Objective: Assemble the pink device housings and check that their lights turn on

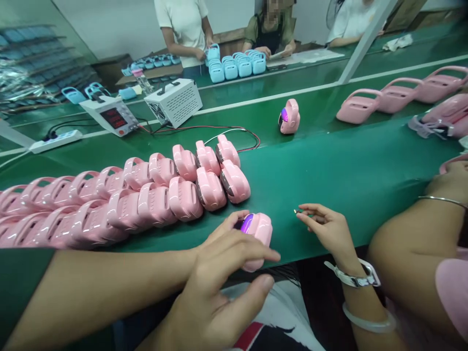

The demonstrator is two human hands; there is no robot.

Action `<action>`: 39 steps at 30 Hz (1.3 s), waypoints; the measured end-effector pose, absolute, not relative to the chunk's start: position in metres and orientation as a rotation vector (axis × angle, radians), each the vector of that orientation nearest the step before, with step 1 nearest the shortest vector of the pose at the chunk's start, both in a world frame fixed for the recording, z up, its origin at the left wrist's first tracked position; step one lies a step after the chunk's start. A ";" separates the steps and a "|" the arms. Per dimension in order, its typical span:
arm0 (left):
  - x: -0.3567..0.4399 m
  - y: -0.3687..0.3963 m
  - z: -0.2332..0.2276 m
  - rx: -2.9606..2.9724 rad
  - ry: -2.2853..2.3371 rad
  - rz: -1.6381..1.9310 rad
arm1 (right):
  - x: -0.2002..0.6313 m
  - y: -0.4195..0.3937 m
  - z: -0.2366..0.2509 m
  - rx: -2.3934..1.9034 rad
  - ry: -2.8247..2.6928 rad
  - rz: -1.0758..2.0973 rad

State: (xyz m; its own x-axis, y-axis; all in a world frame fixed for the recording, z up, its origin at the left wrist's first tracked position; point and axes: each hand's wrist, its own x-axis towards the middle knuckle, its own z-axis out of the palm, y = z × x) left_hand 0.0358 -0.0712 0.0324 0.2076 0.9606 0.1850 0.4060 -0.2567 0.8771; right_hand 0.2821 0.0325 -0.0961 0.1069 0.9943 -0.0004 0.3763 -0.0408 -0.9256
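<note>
Green bench (329,170) across the whole frame, with a long double row of pink shells (120,195) running from the left edge to the centre. More pink housings with handles (395,95) at upper right, blue ones (237,66) at upper centre before two people standing and sitting. White power box (174,101) and meter with red display (111,116) at upper left, red and white leads trailing toward the row. One lone pink unit with a purple lens (289,117) upright at centre top.

At lower centre, left hand (223,278) laid over a pink unit with purple lens (256,234) right at the bench's near edge; fingers spread loosely along it, grip resting rather than clamped. Right hand (327,229) just beside it, thumb and forefinger pinched together on a tiny metallic part (295,211).

Likely risks: unit sliding off the near edge under so light a hold; tiny part slipping from the pinch and vanishing on the green surface or into the lap below.

Hard to tell what the tiny part is. Underside of the held unit hidden by the fingers. Another person's arm (413,243) with a bangle at lower right, cut off by the frame.
</note>
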 end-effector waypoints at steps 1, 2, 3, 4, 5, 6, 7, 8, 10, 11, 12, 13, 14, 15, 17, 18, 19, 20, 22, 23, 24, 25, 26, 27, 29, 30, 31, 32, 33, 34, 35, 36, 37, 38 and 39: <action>0.039 -0.070 0.029 1.817 1.316 0.948 | 0.284 0.032 -0.098 -1.563 -1.390 0.927; 0.041 -0.066 0.024 1.826 1.380 0.875 | 0.286 0.032 -0.099 -1.577 -1.387 0.912; 0.043 -0.061 0.019 1.832 1.448 0.810 | 0.289 0.032 -0.101 -1.591 -1.383 0.898; 0.043 -0.056 0.014 1.836 1.509 0.755 | 0.292 0.032 -0.102 -1.604 -1.380 0.886; 0.043 -0.051 0.009 1.842 1.552 0.718 | 0.295 0.031 -0.104 -1.615 -1.378 0.876; 0.041 -0.048 0.006 1.834 1.588 0.703 | 0.297 0.031 -0.105 -1.625 -1.376 0.867; 0.039 -0.046 0.004 1.804 1.615 0.710 | 0.299 0.031 -0.107 -1.636 -1.376 0.856; 0.036 -0.045 0.002 1.747 1.631 0.732 | 0.300 0.032 -0.108 -1.648 -1.377 0.841; 0.028 -0.046 0.000 1.600 1.627 0.764 | 0.301 0.036 -0.111 -1.672 -1.381 0.803; 0.025 -0.047 -0.002 1.523 1.614 0.781 | 0.300 0.039 -0.113 -1.683 -1.384 0.783; 0.022 -0.046 -0.004 1.451 1.587 0.799 | 0.300 0.043 -0.115 -1.693 -1.389 0.765; 0.019 -0.044 -0.006 1.387 1.551 0.821 | 0.300 0.047 -0.116 -1.703 -1.395 0.748; 0.017 -0.041 -0.009 1.326 1.518 0.841 | 0.300 0.050 -0.117 -1.710 -1.401 0.732; 0.016 -0.037 -0.012 1.265 1.493 0.847 | 0.300 0.053 -0.117 -1.714 -1.406 0.715; 0.014 -0.027 -0.019 1.138 1.441 0.796 | 0.297 0.054 -0.114 -1.704 -1.413 0.682; 0.014 -0.022 -0.023 1.079 1.431 0.751 | 0.295 0.052 -0.111 -1.688 -1.412 0.669; 0.013 -0.018 -0.025 1.030 1.432 0.708 | 0.291 0.048 -0.107 -1.666 -1.413 0.662; 0.013 -0.014 -0.028 1.005 1.432 0.668 | 0.285 0.041 -0.103 -1.637 -1.419 0.660; 0.013 -0.011 -0.033 1.030 1.428 0.620 | 0.269 0.024 -0.094 -1.539 -1.437 0.770; 0.012 -0.010 -0.035 1.064 1.418 0.610 | 0.259 0.014 -0.091 -1.474 -1.439 0.898; 0.011 -0.010 -0.037 1.097 1.395 0.600 | 0.248 0.004 -0.090 -1.405 -1.431 1.065; 0.011 -0.009 -0.039 1.122 1.372 0.597 | 0.238 -0.004 -0.090 -1.339 -1.409 1.252; 0.010 -0.009 -0.041 1.136 1.358 0.598 | 0.228 -0.011 -0.091 -1.278 -1.373 1.427; 0.010 -0.009 -0.043 1.136 1.355 0.600 | 0.219 -0.016 -0.094 -1.235 -1.329 1.562; 0.013 -0.010 -0.048 1.098 1.369 0.622 | 0.207 -0.021 -0.098 -1.208 -1.242 1.635; 0.016 -0.011 -0.051 1.044 1.366 0.662 | 0.204 -0.022 -0.098 -1.201 -1.203 1.598; 0.020 -0.013 -0.054 0.961 1.341 0.718 | 0.203 -0.022 -0.097 -1.199 -1.172 1.537; 0.026 -0.016 -0.056 0.849 1.292 0.774 | 0.204 -0.021 -0.094 -1.199 -1.148 1.471; 0.033 -0.019 -0.058 0.727 1.227 0.818 | 0.205 -0.020 -0.089 -1.199 -1.131 1.422; 0.040 -0.022 -0.060 0.615 1.158 0.841 | 0.208 -0.020 -0.083 -1.203 -1.117 1.393; 0.047 -0.025 -0.060 0.522 1.095 0.840 | 0.211 -0.020 -0.077 -1.209 -1.107 1.387; 0.053 -0.028 -0.060 0.453 1.047 0.825 | 0.213 -0.020 -0.071 -1.210 -1.096 1.400; 0.058 -0.029 -0.059 0.413 1.017 0.805 | 0.216 -0.020 -0.066 -1.200 -1.083 1.434; 0.061 -0.031 -0.058 0.404 1.001 0.796 | 0.219 -0.020 -0.062 -1.174 -1.067 1.488; 0.062 -0.031 -0.057 0.425 0.997 0.798 | 0.221 -0.019 -0.059 -1.137 -1.047 1.551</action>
State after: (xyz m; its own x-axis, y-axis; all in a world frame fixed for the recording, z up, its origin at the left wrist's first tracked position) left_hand 0.0623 -0.0312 -0.0570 0.3010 0.7596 -0.5765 -0.3962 0.6495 0.6489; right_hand 0.2211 -0.0194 -0.0587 -0.1540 0.9694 -0.1914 -0.1849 -0.2185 -0.9581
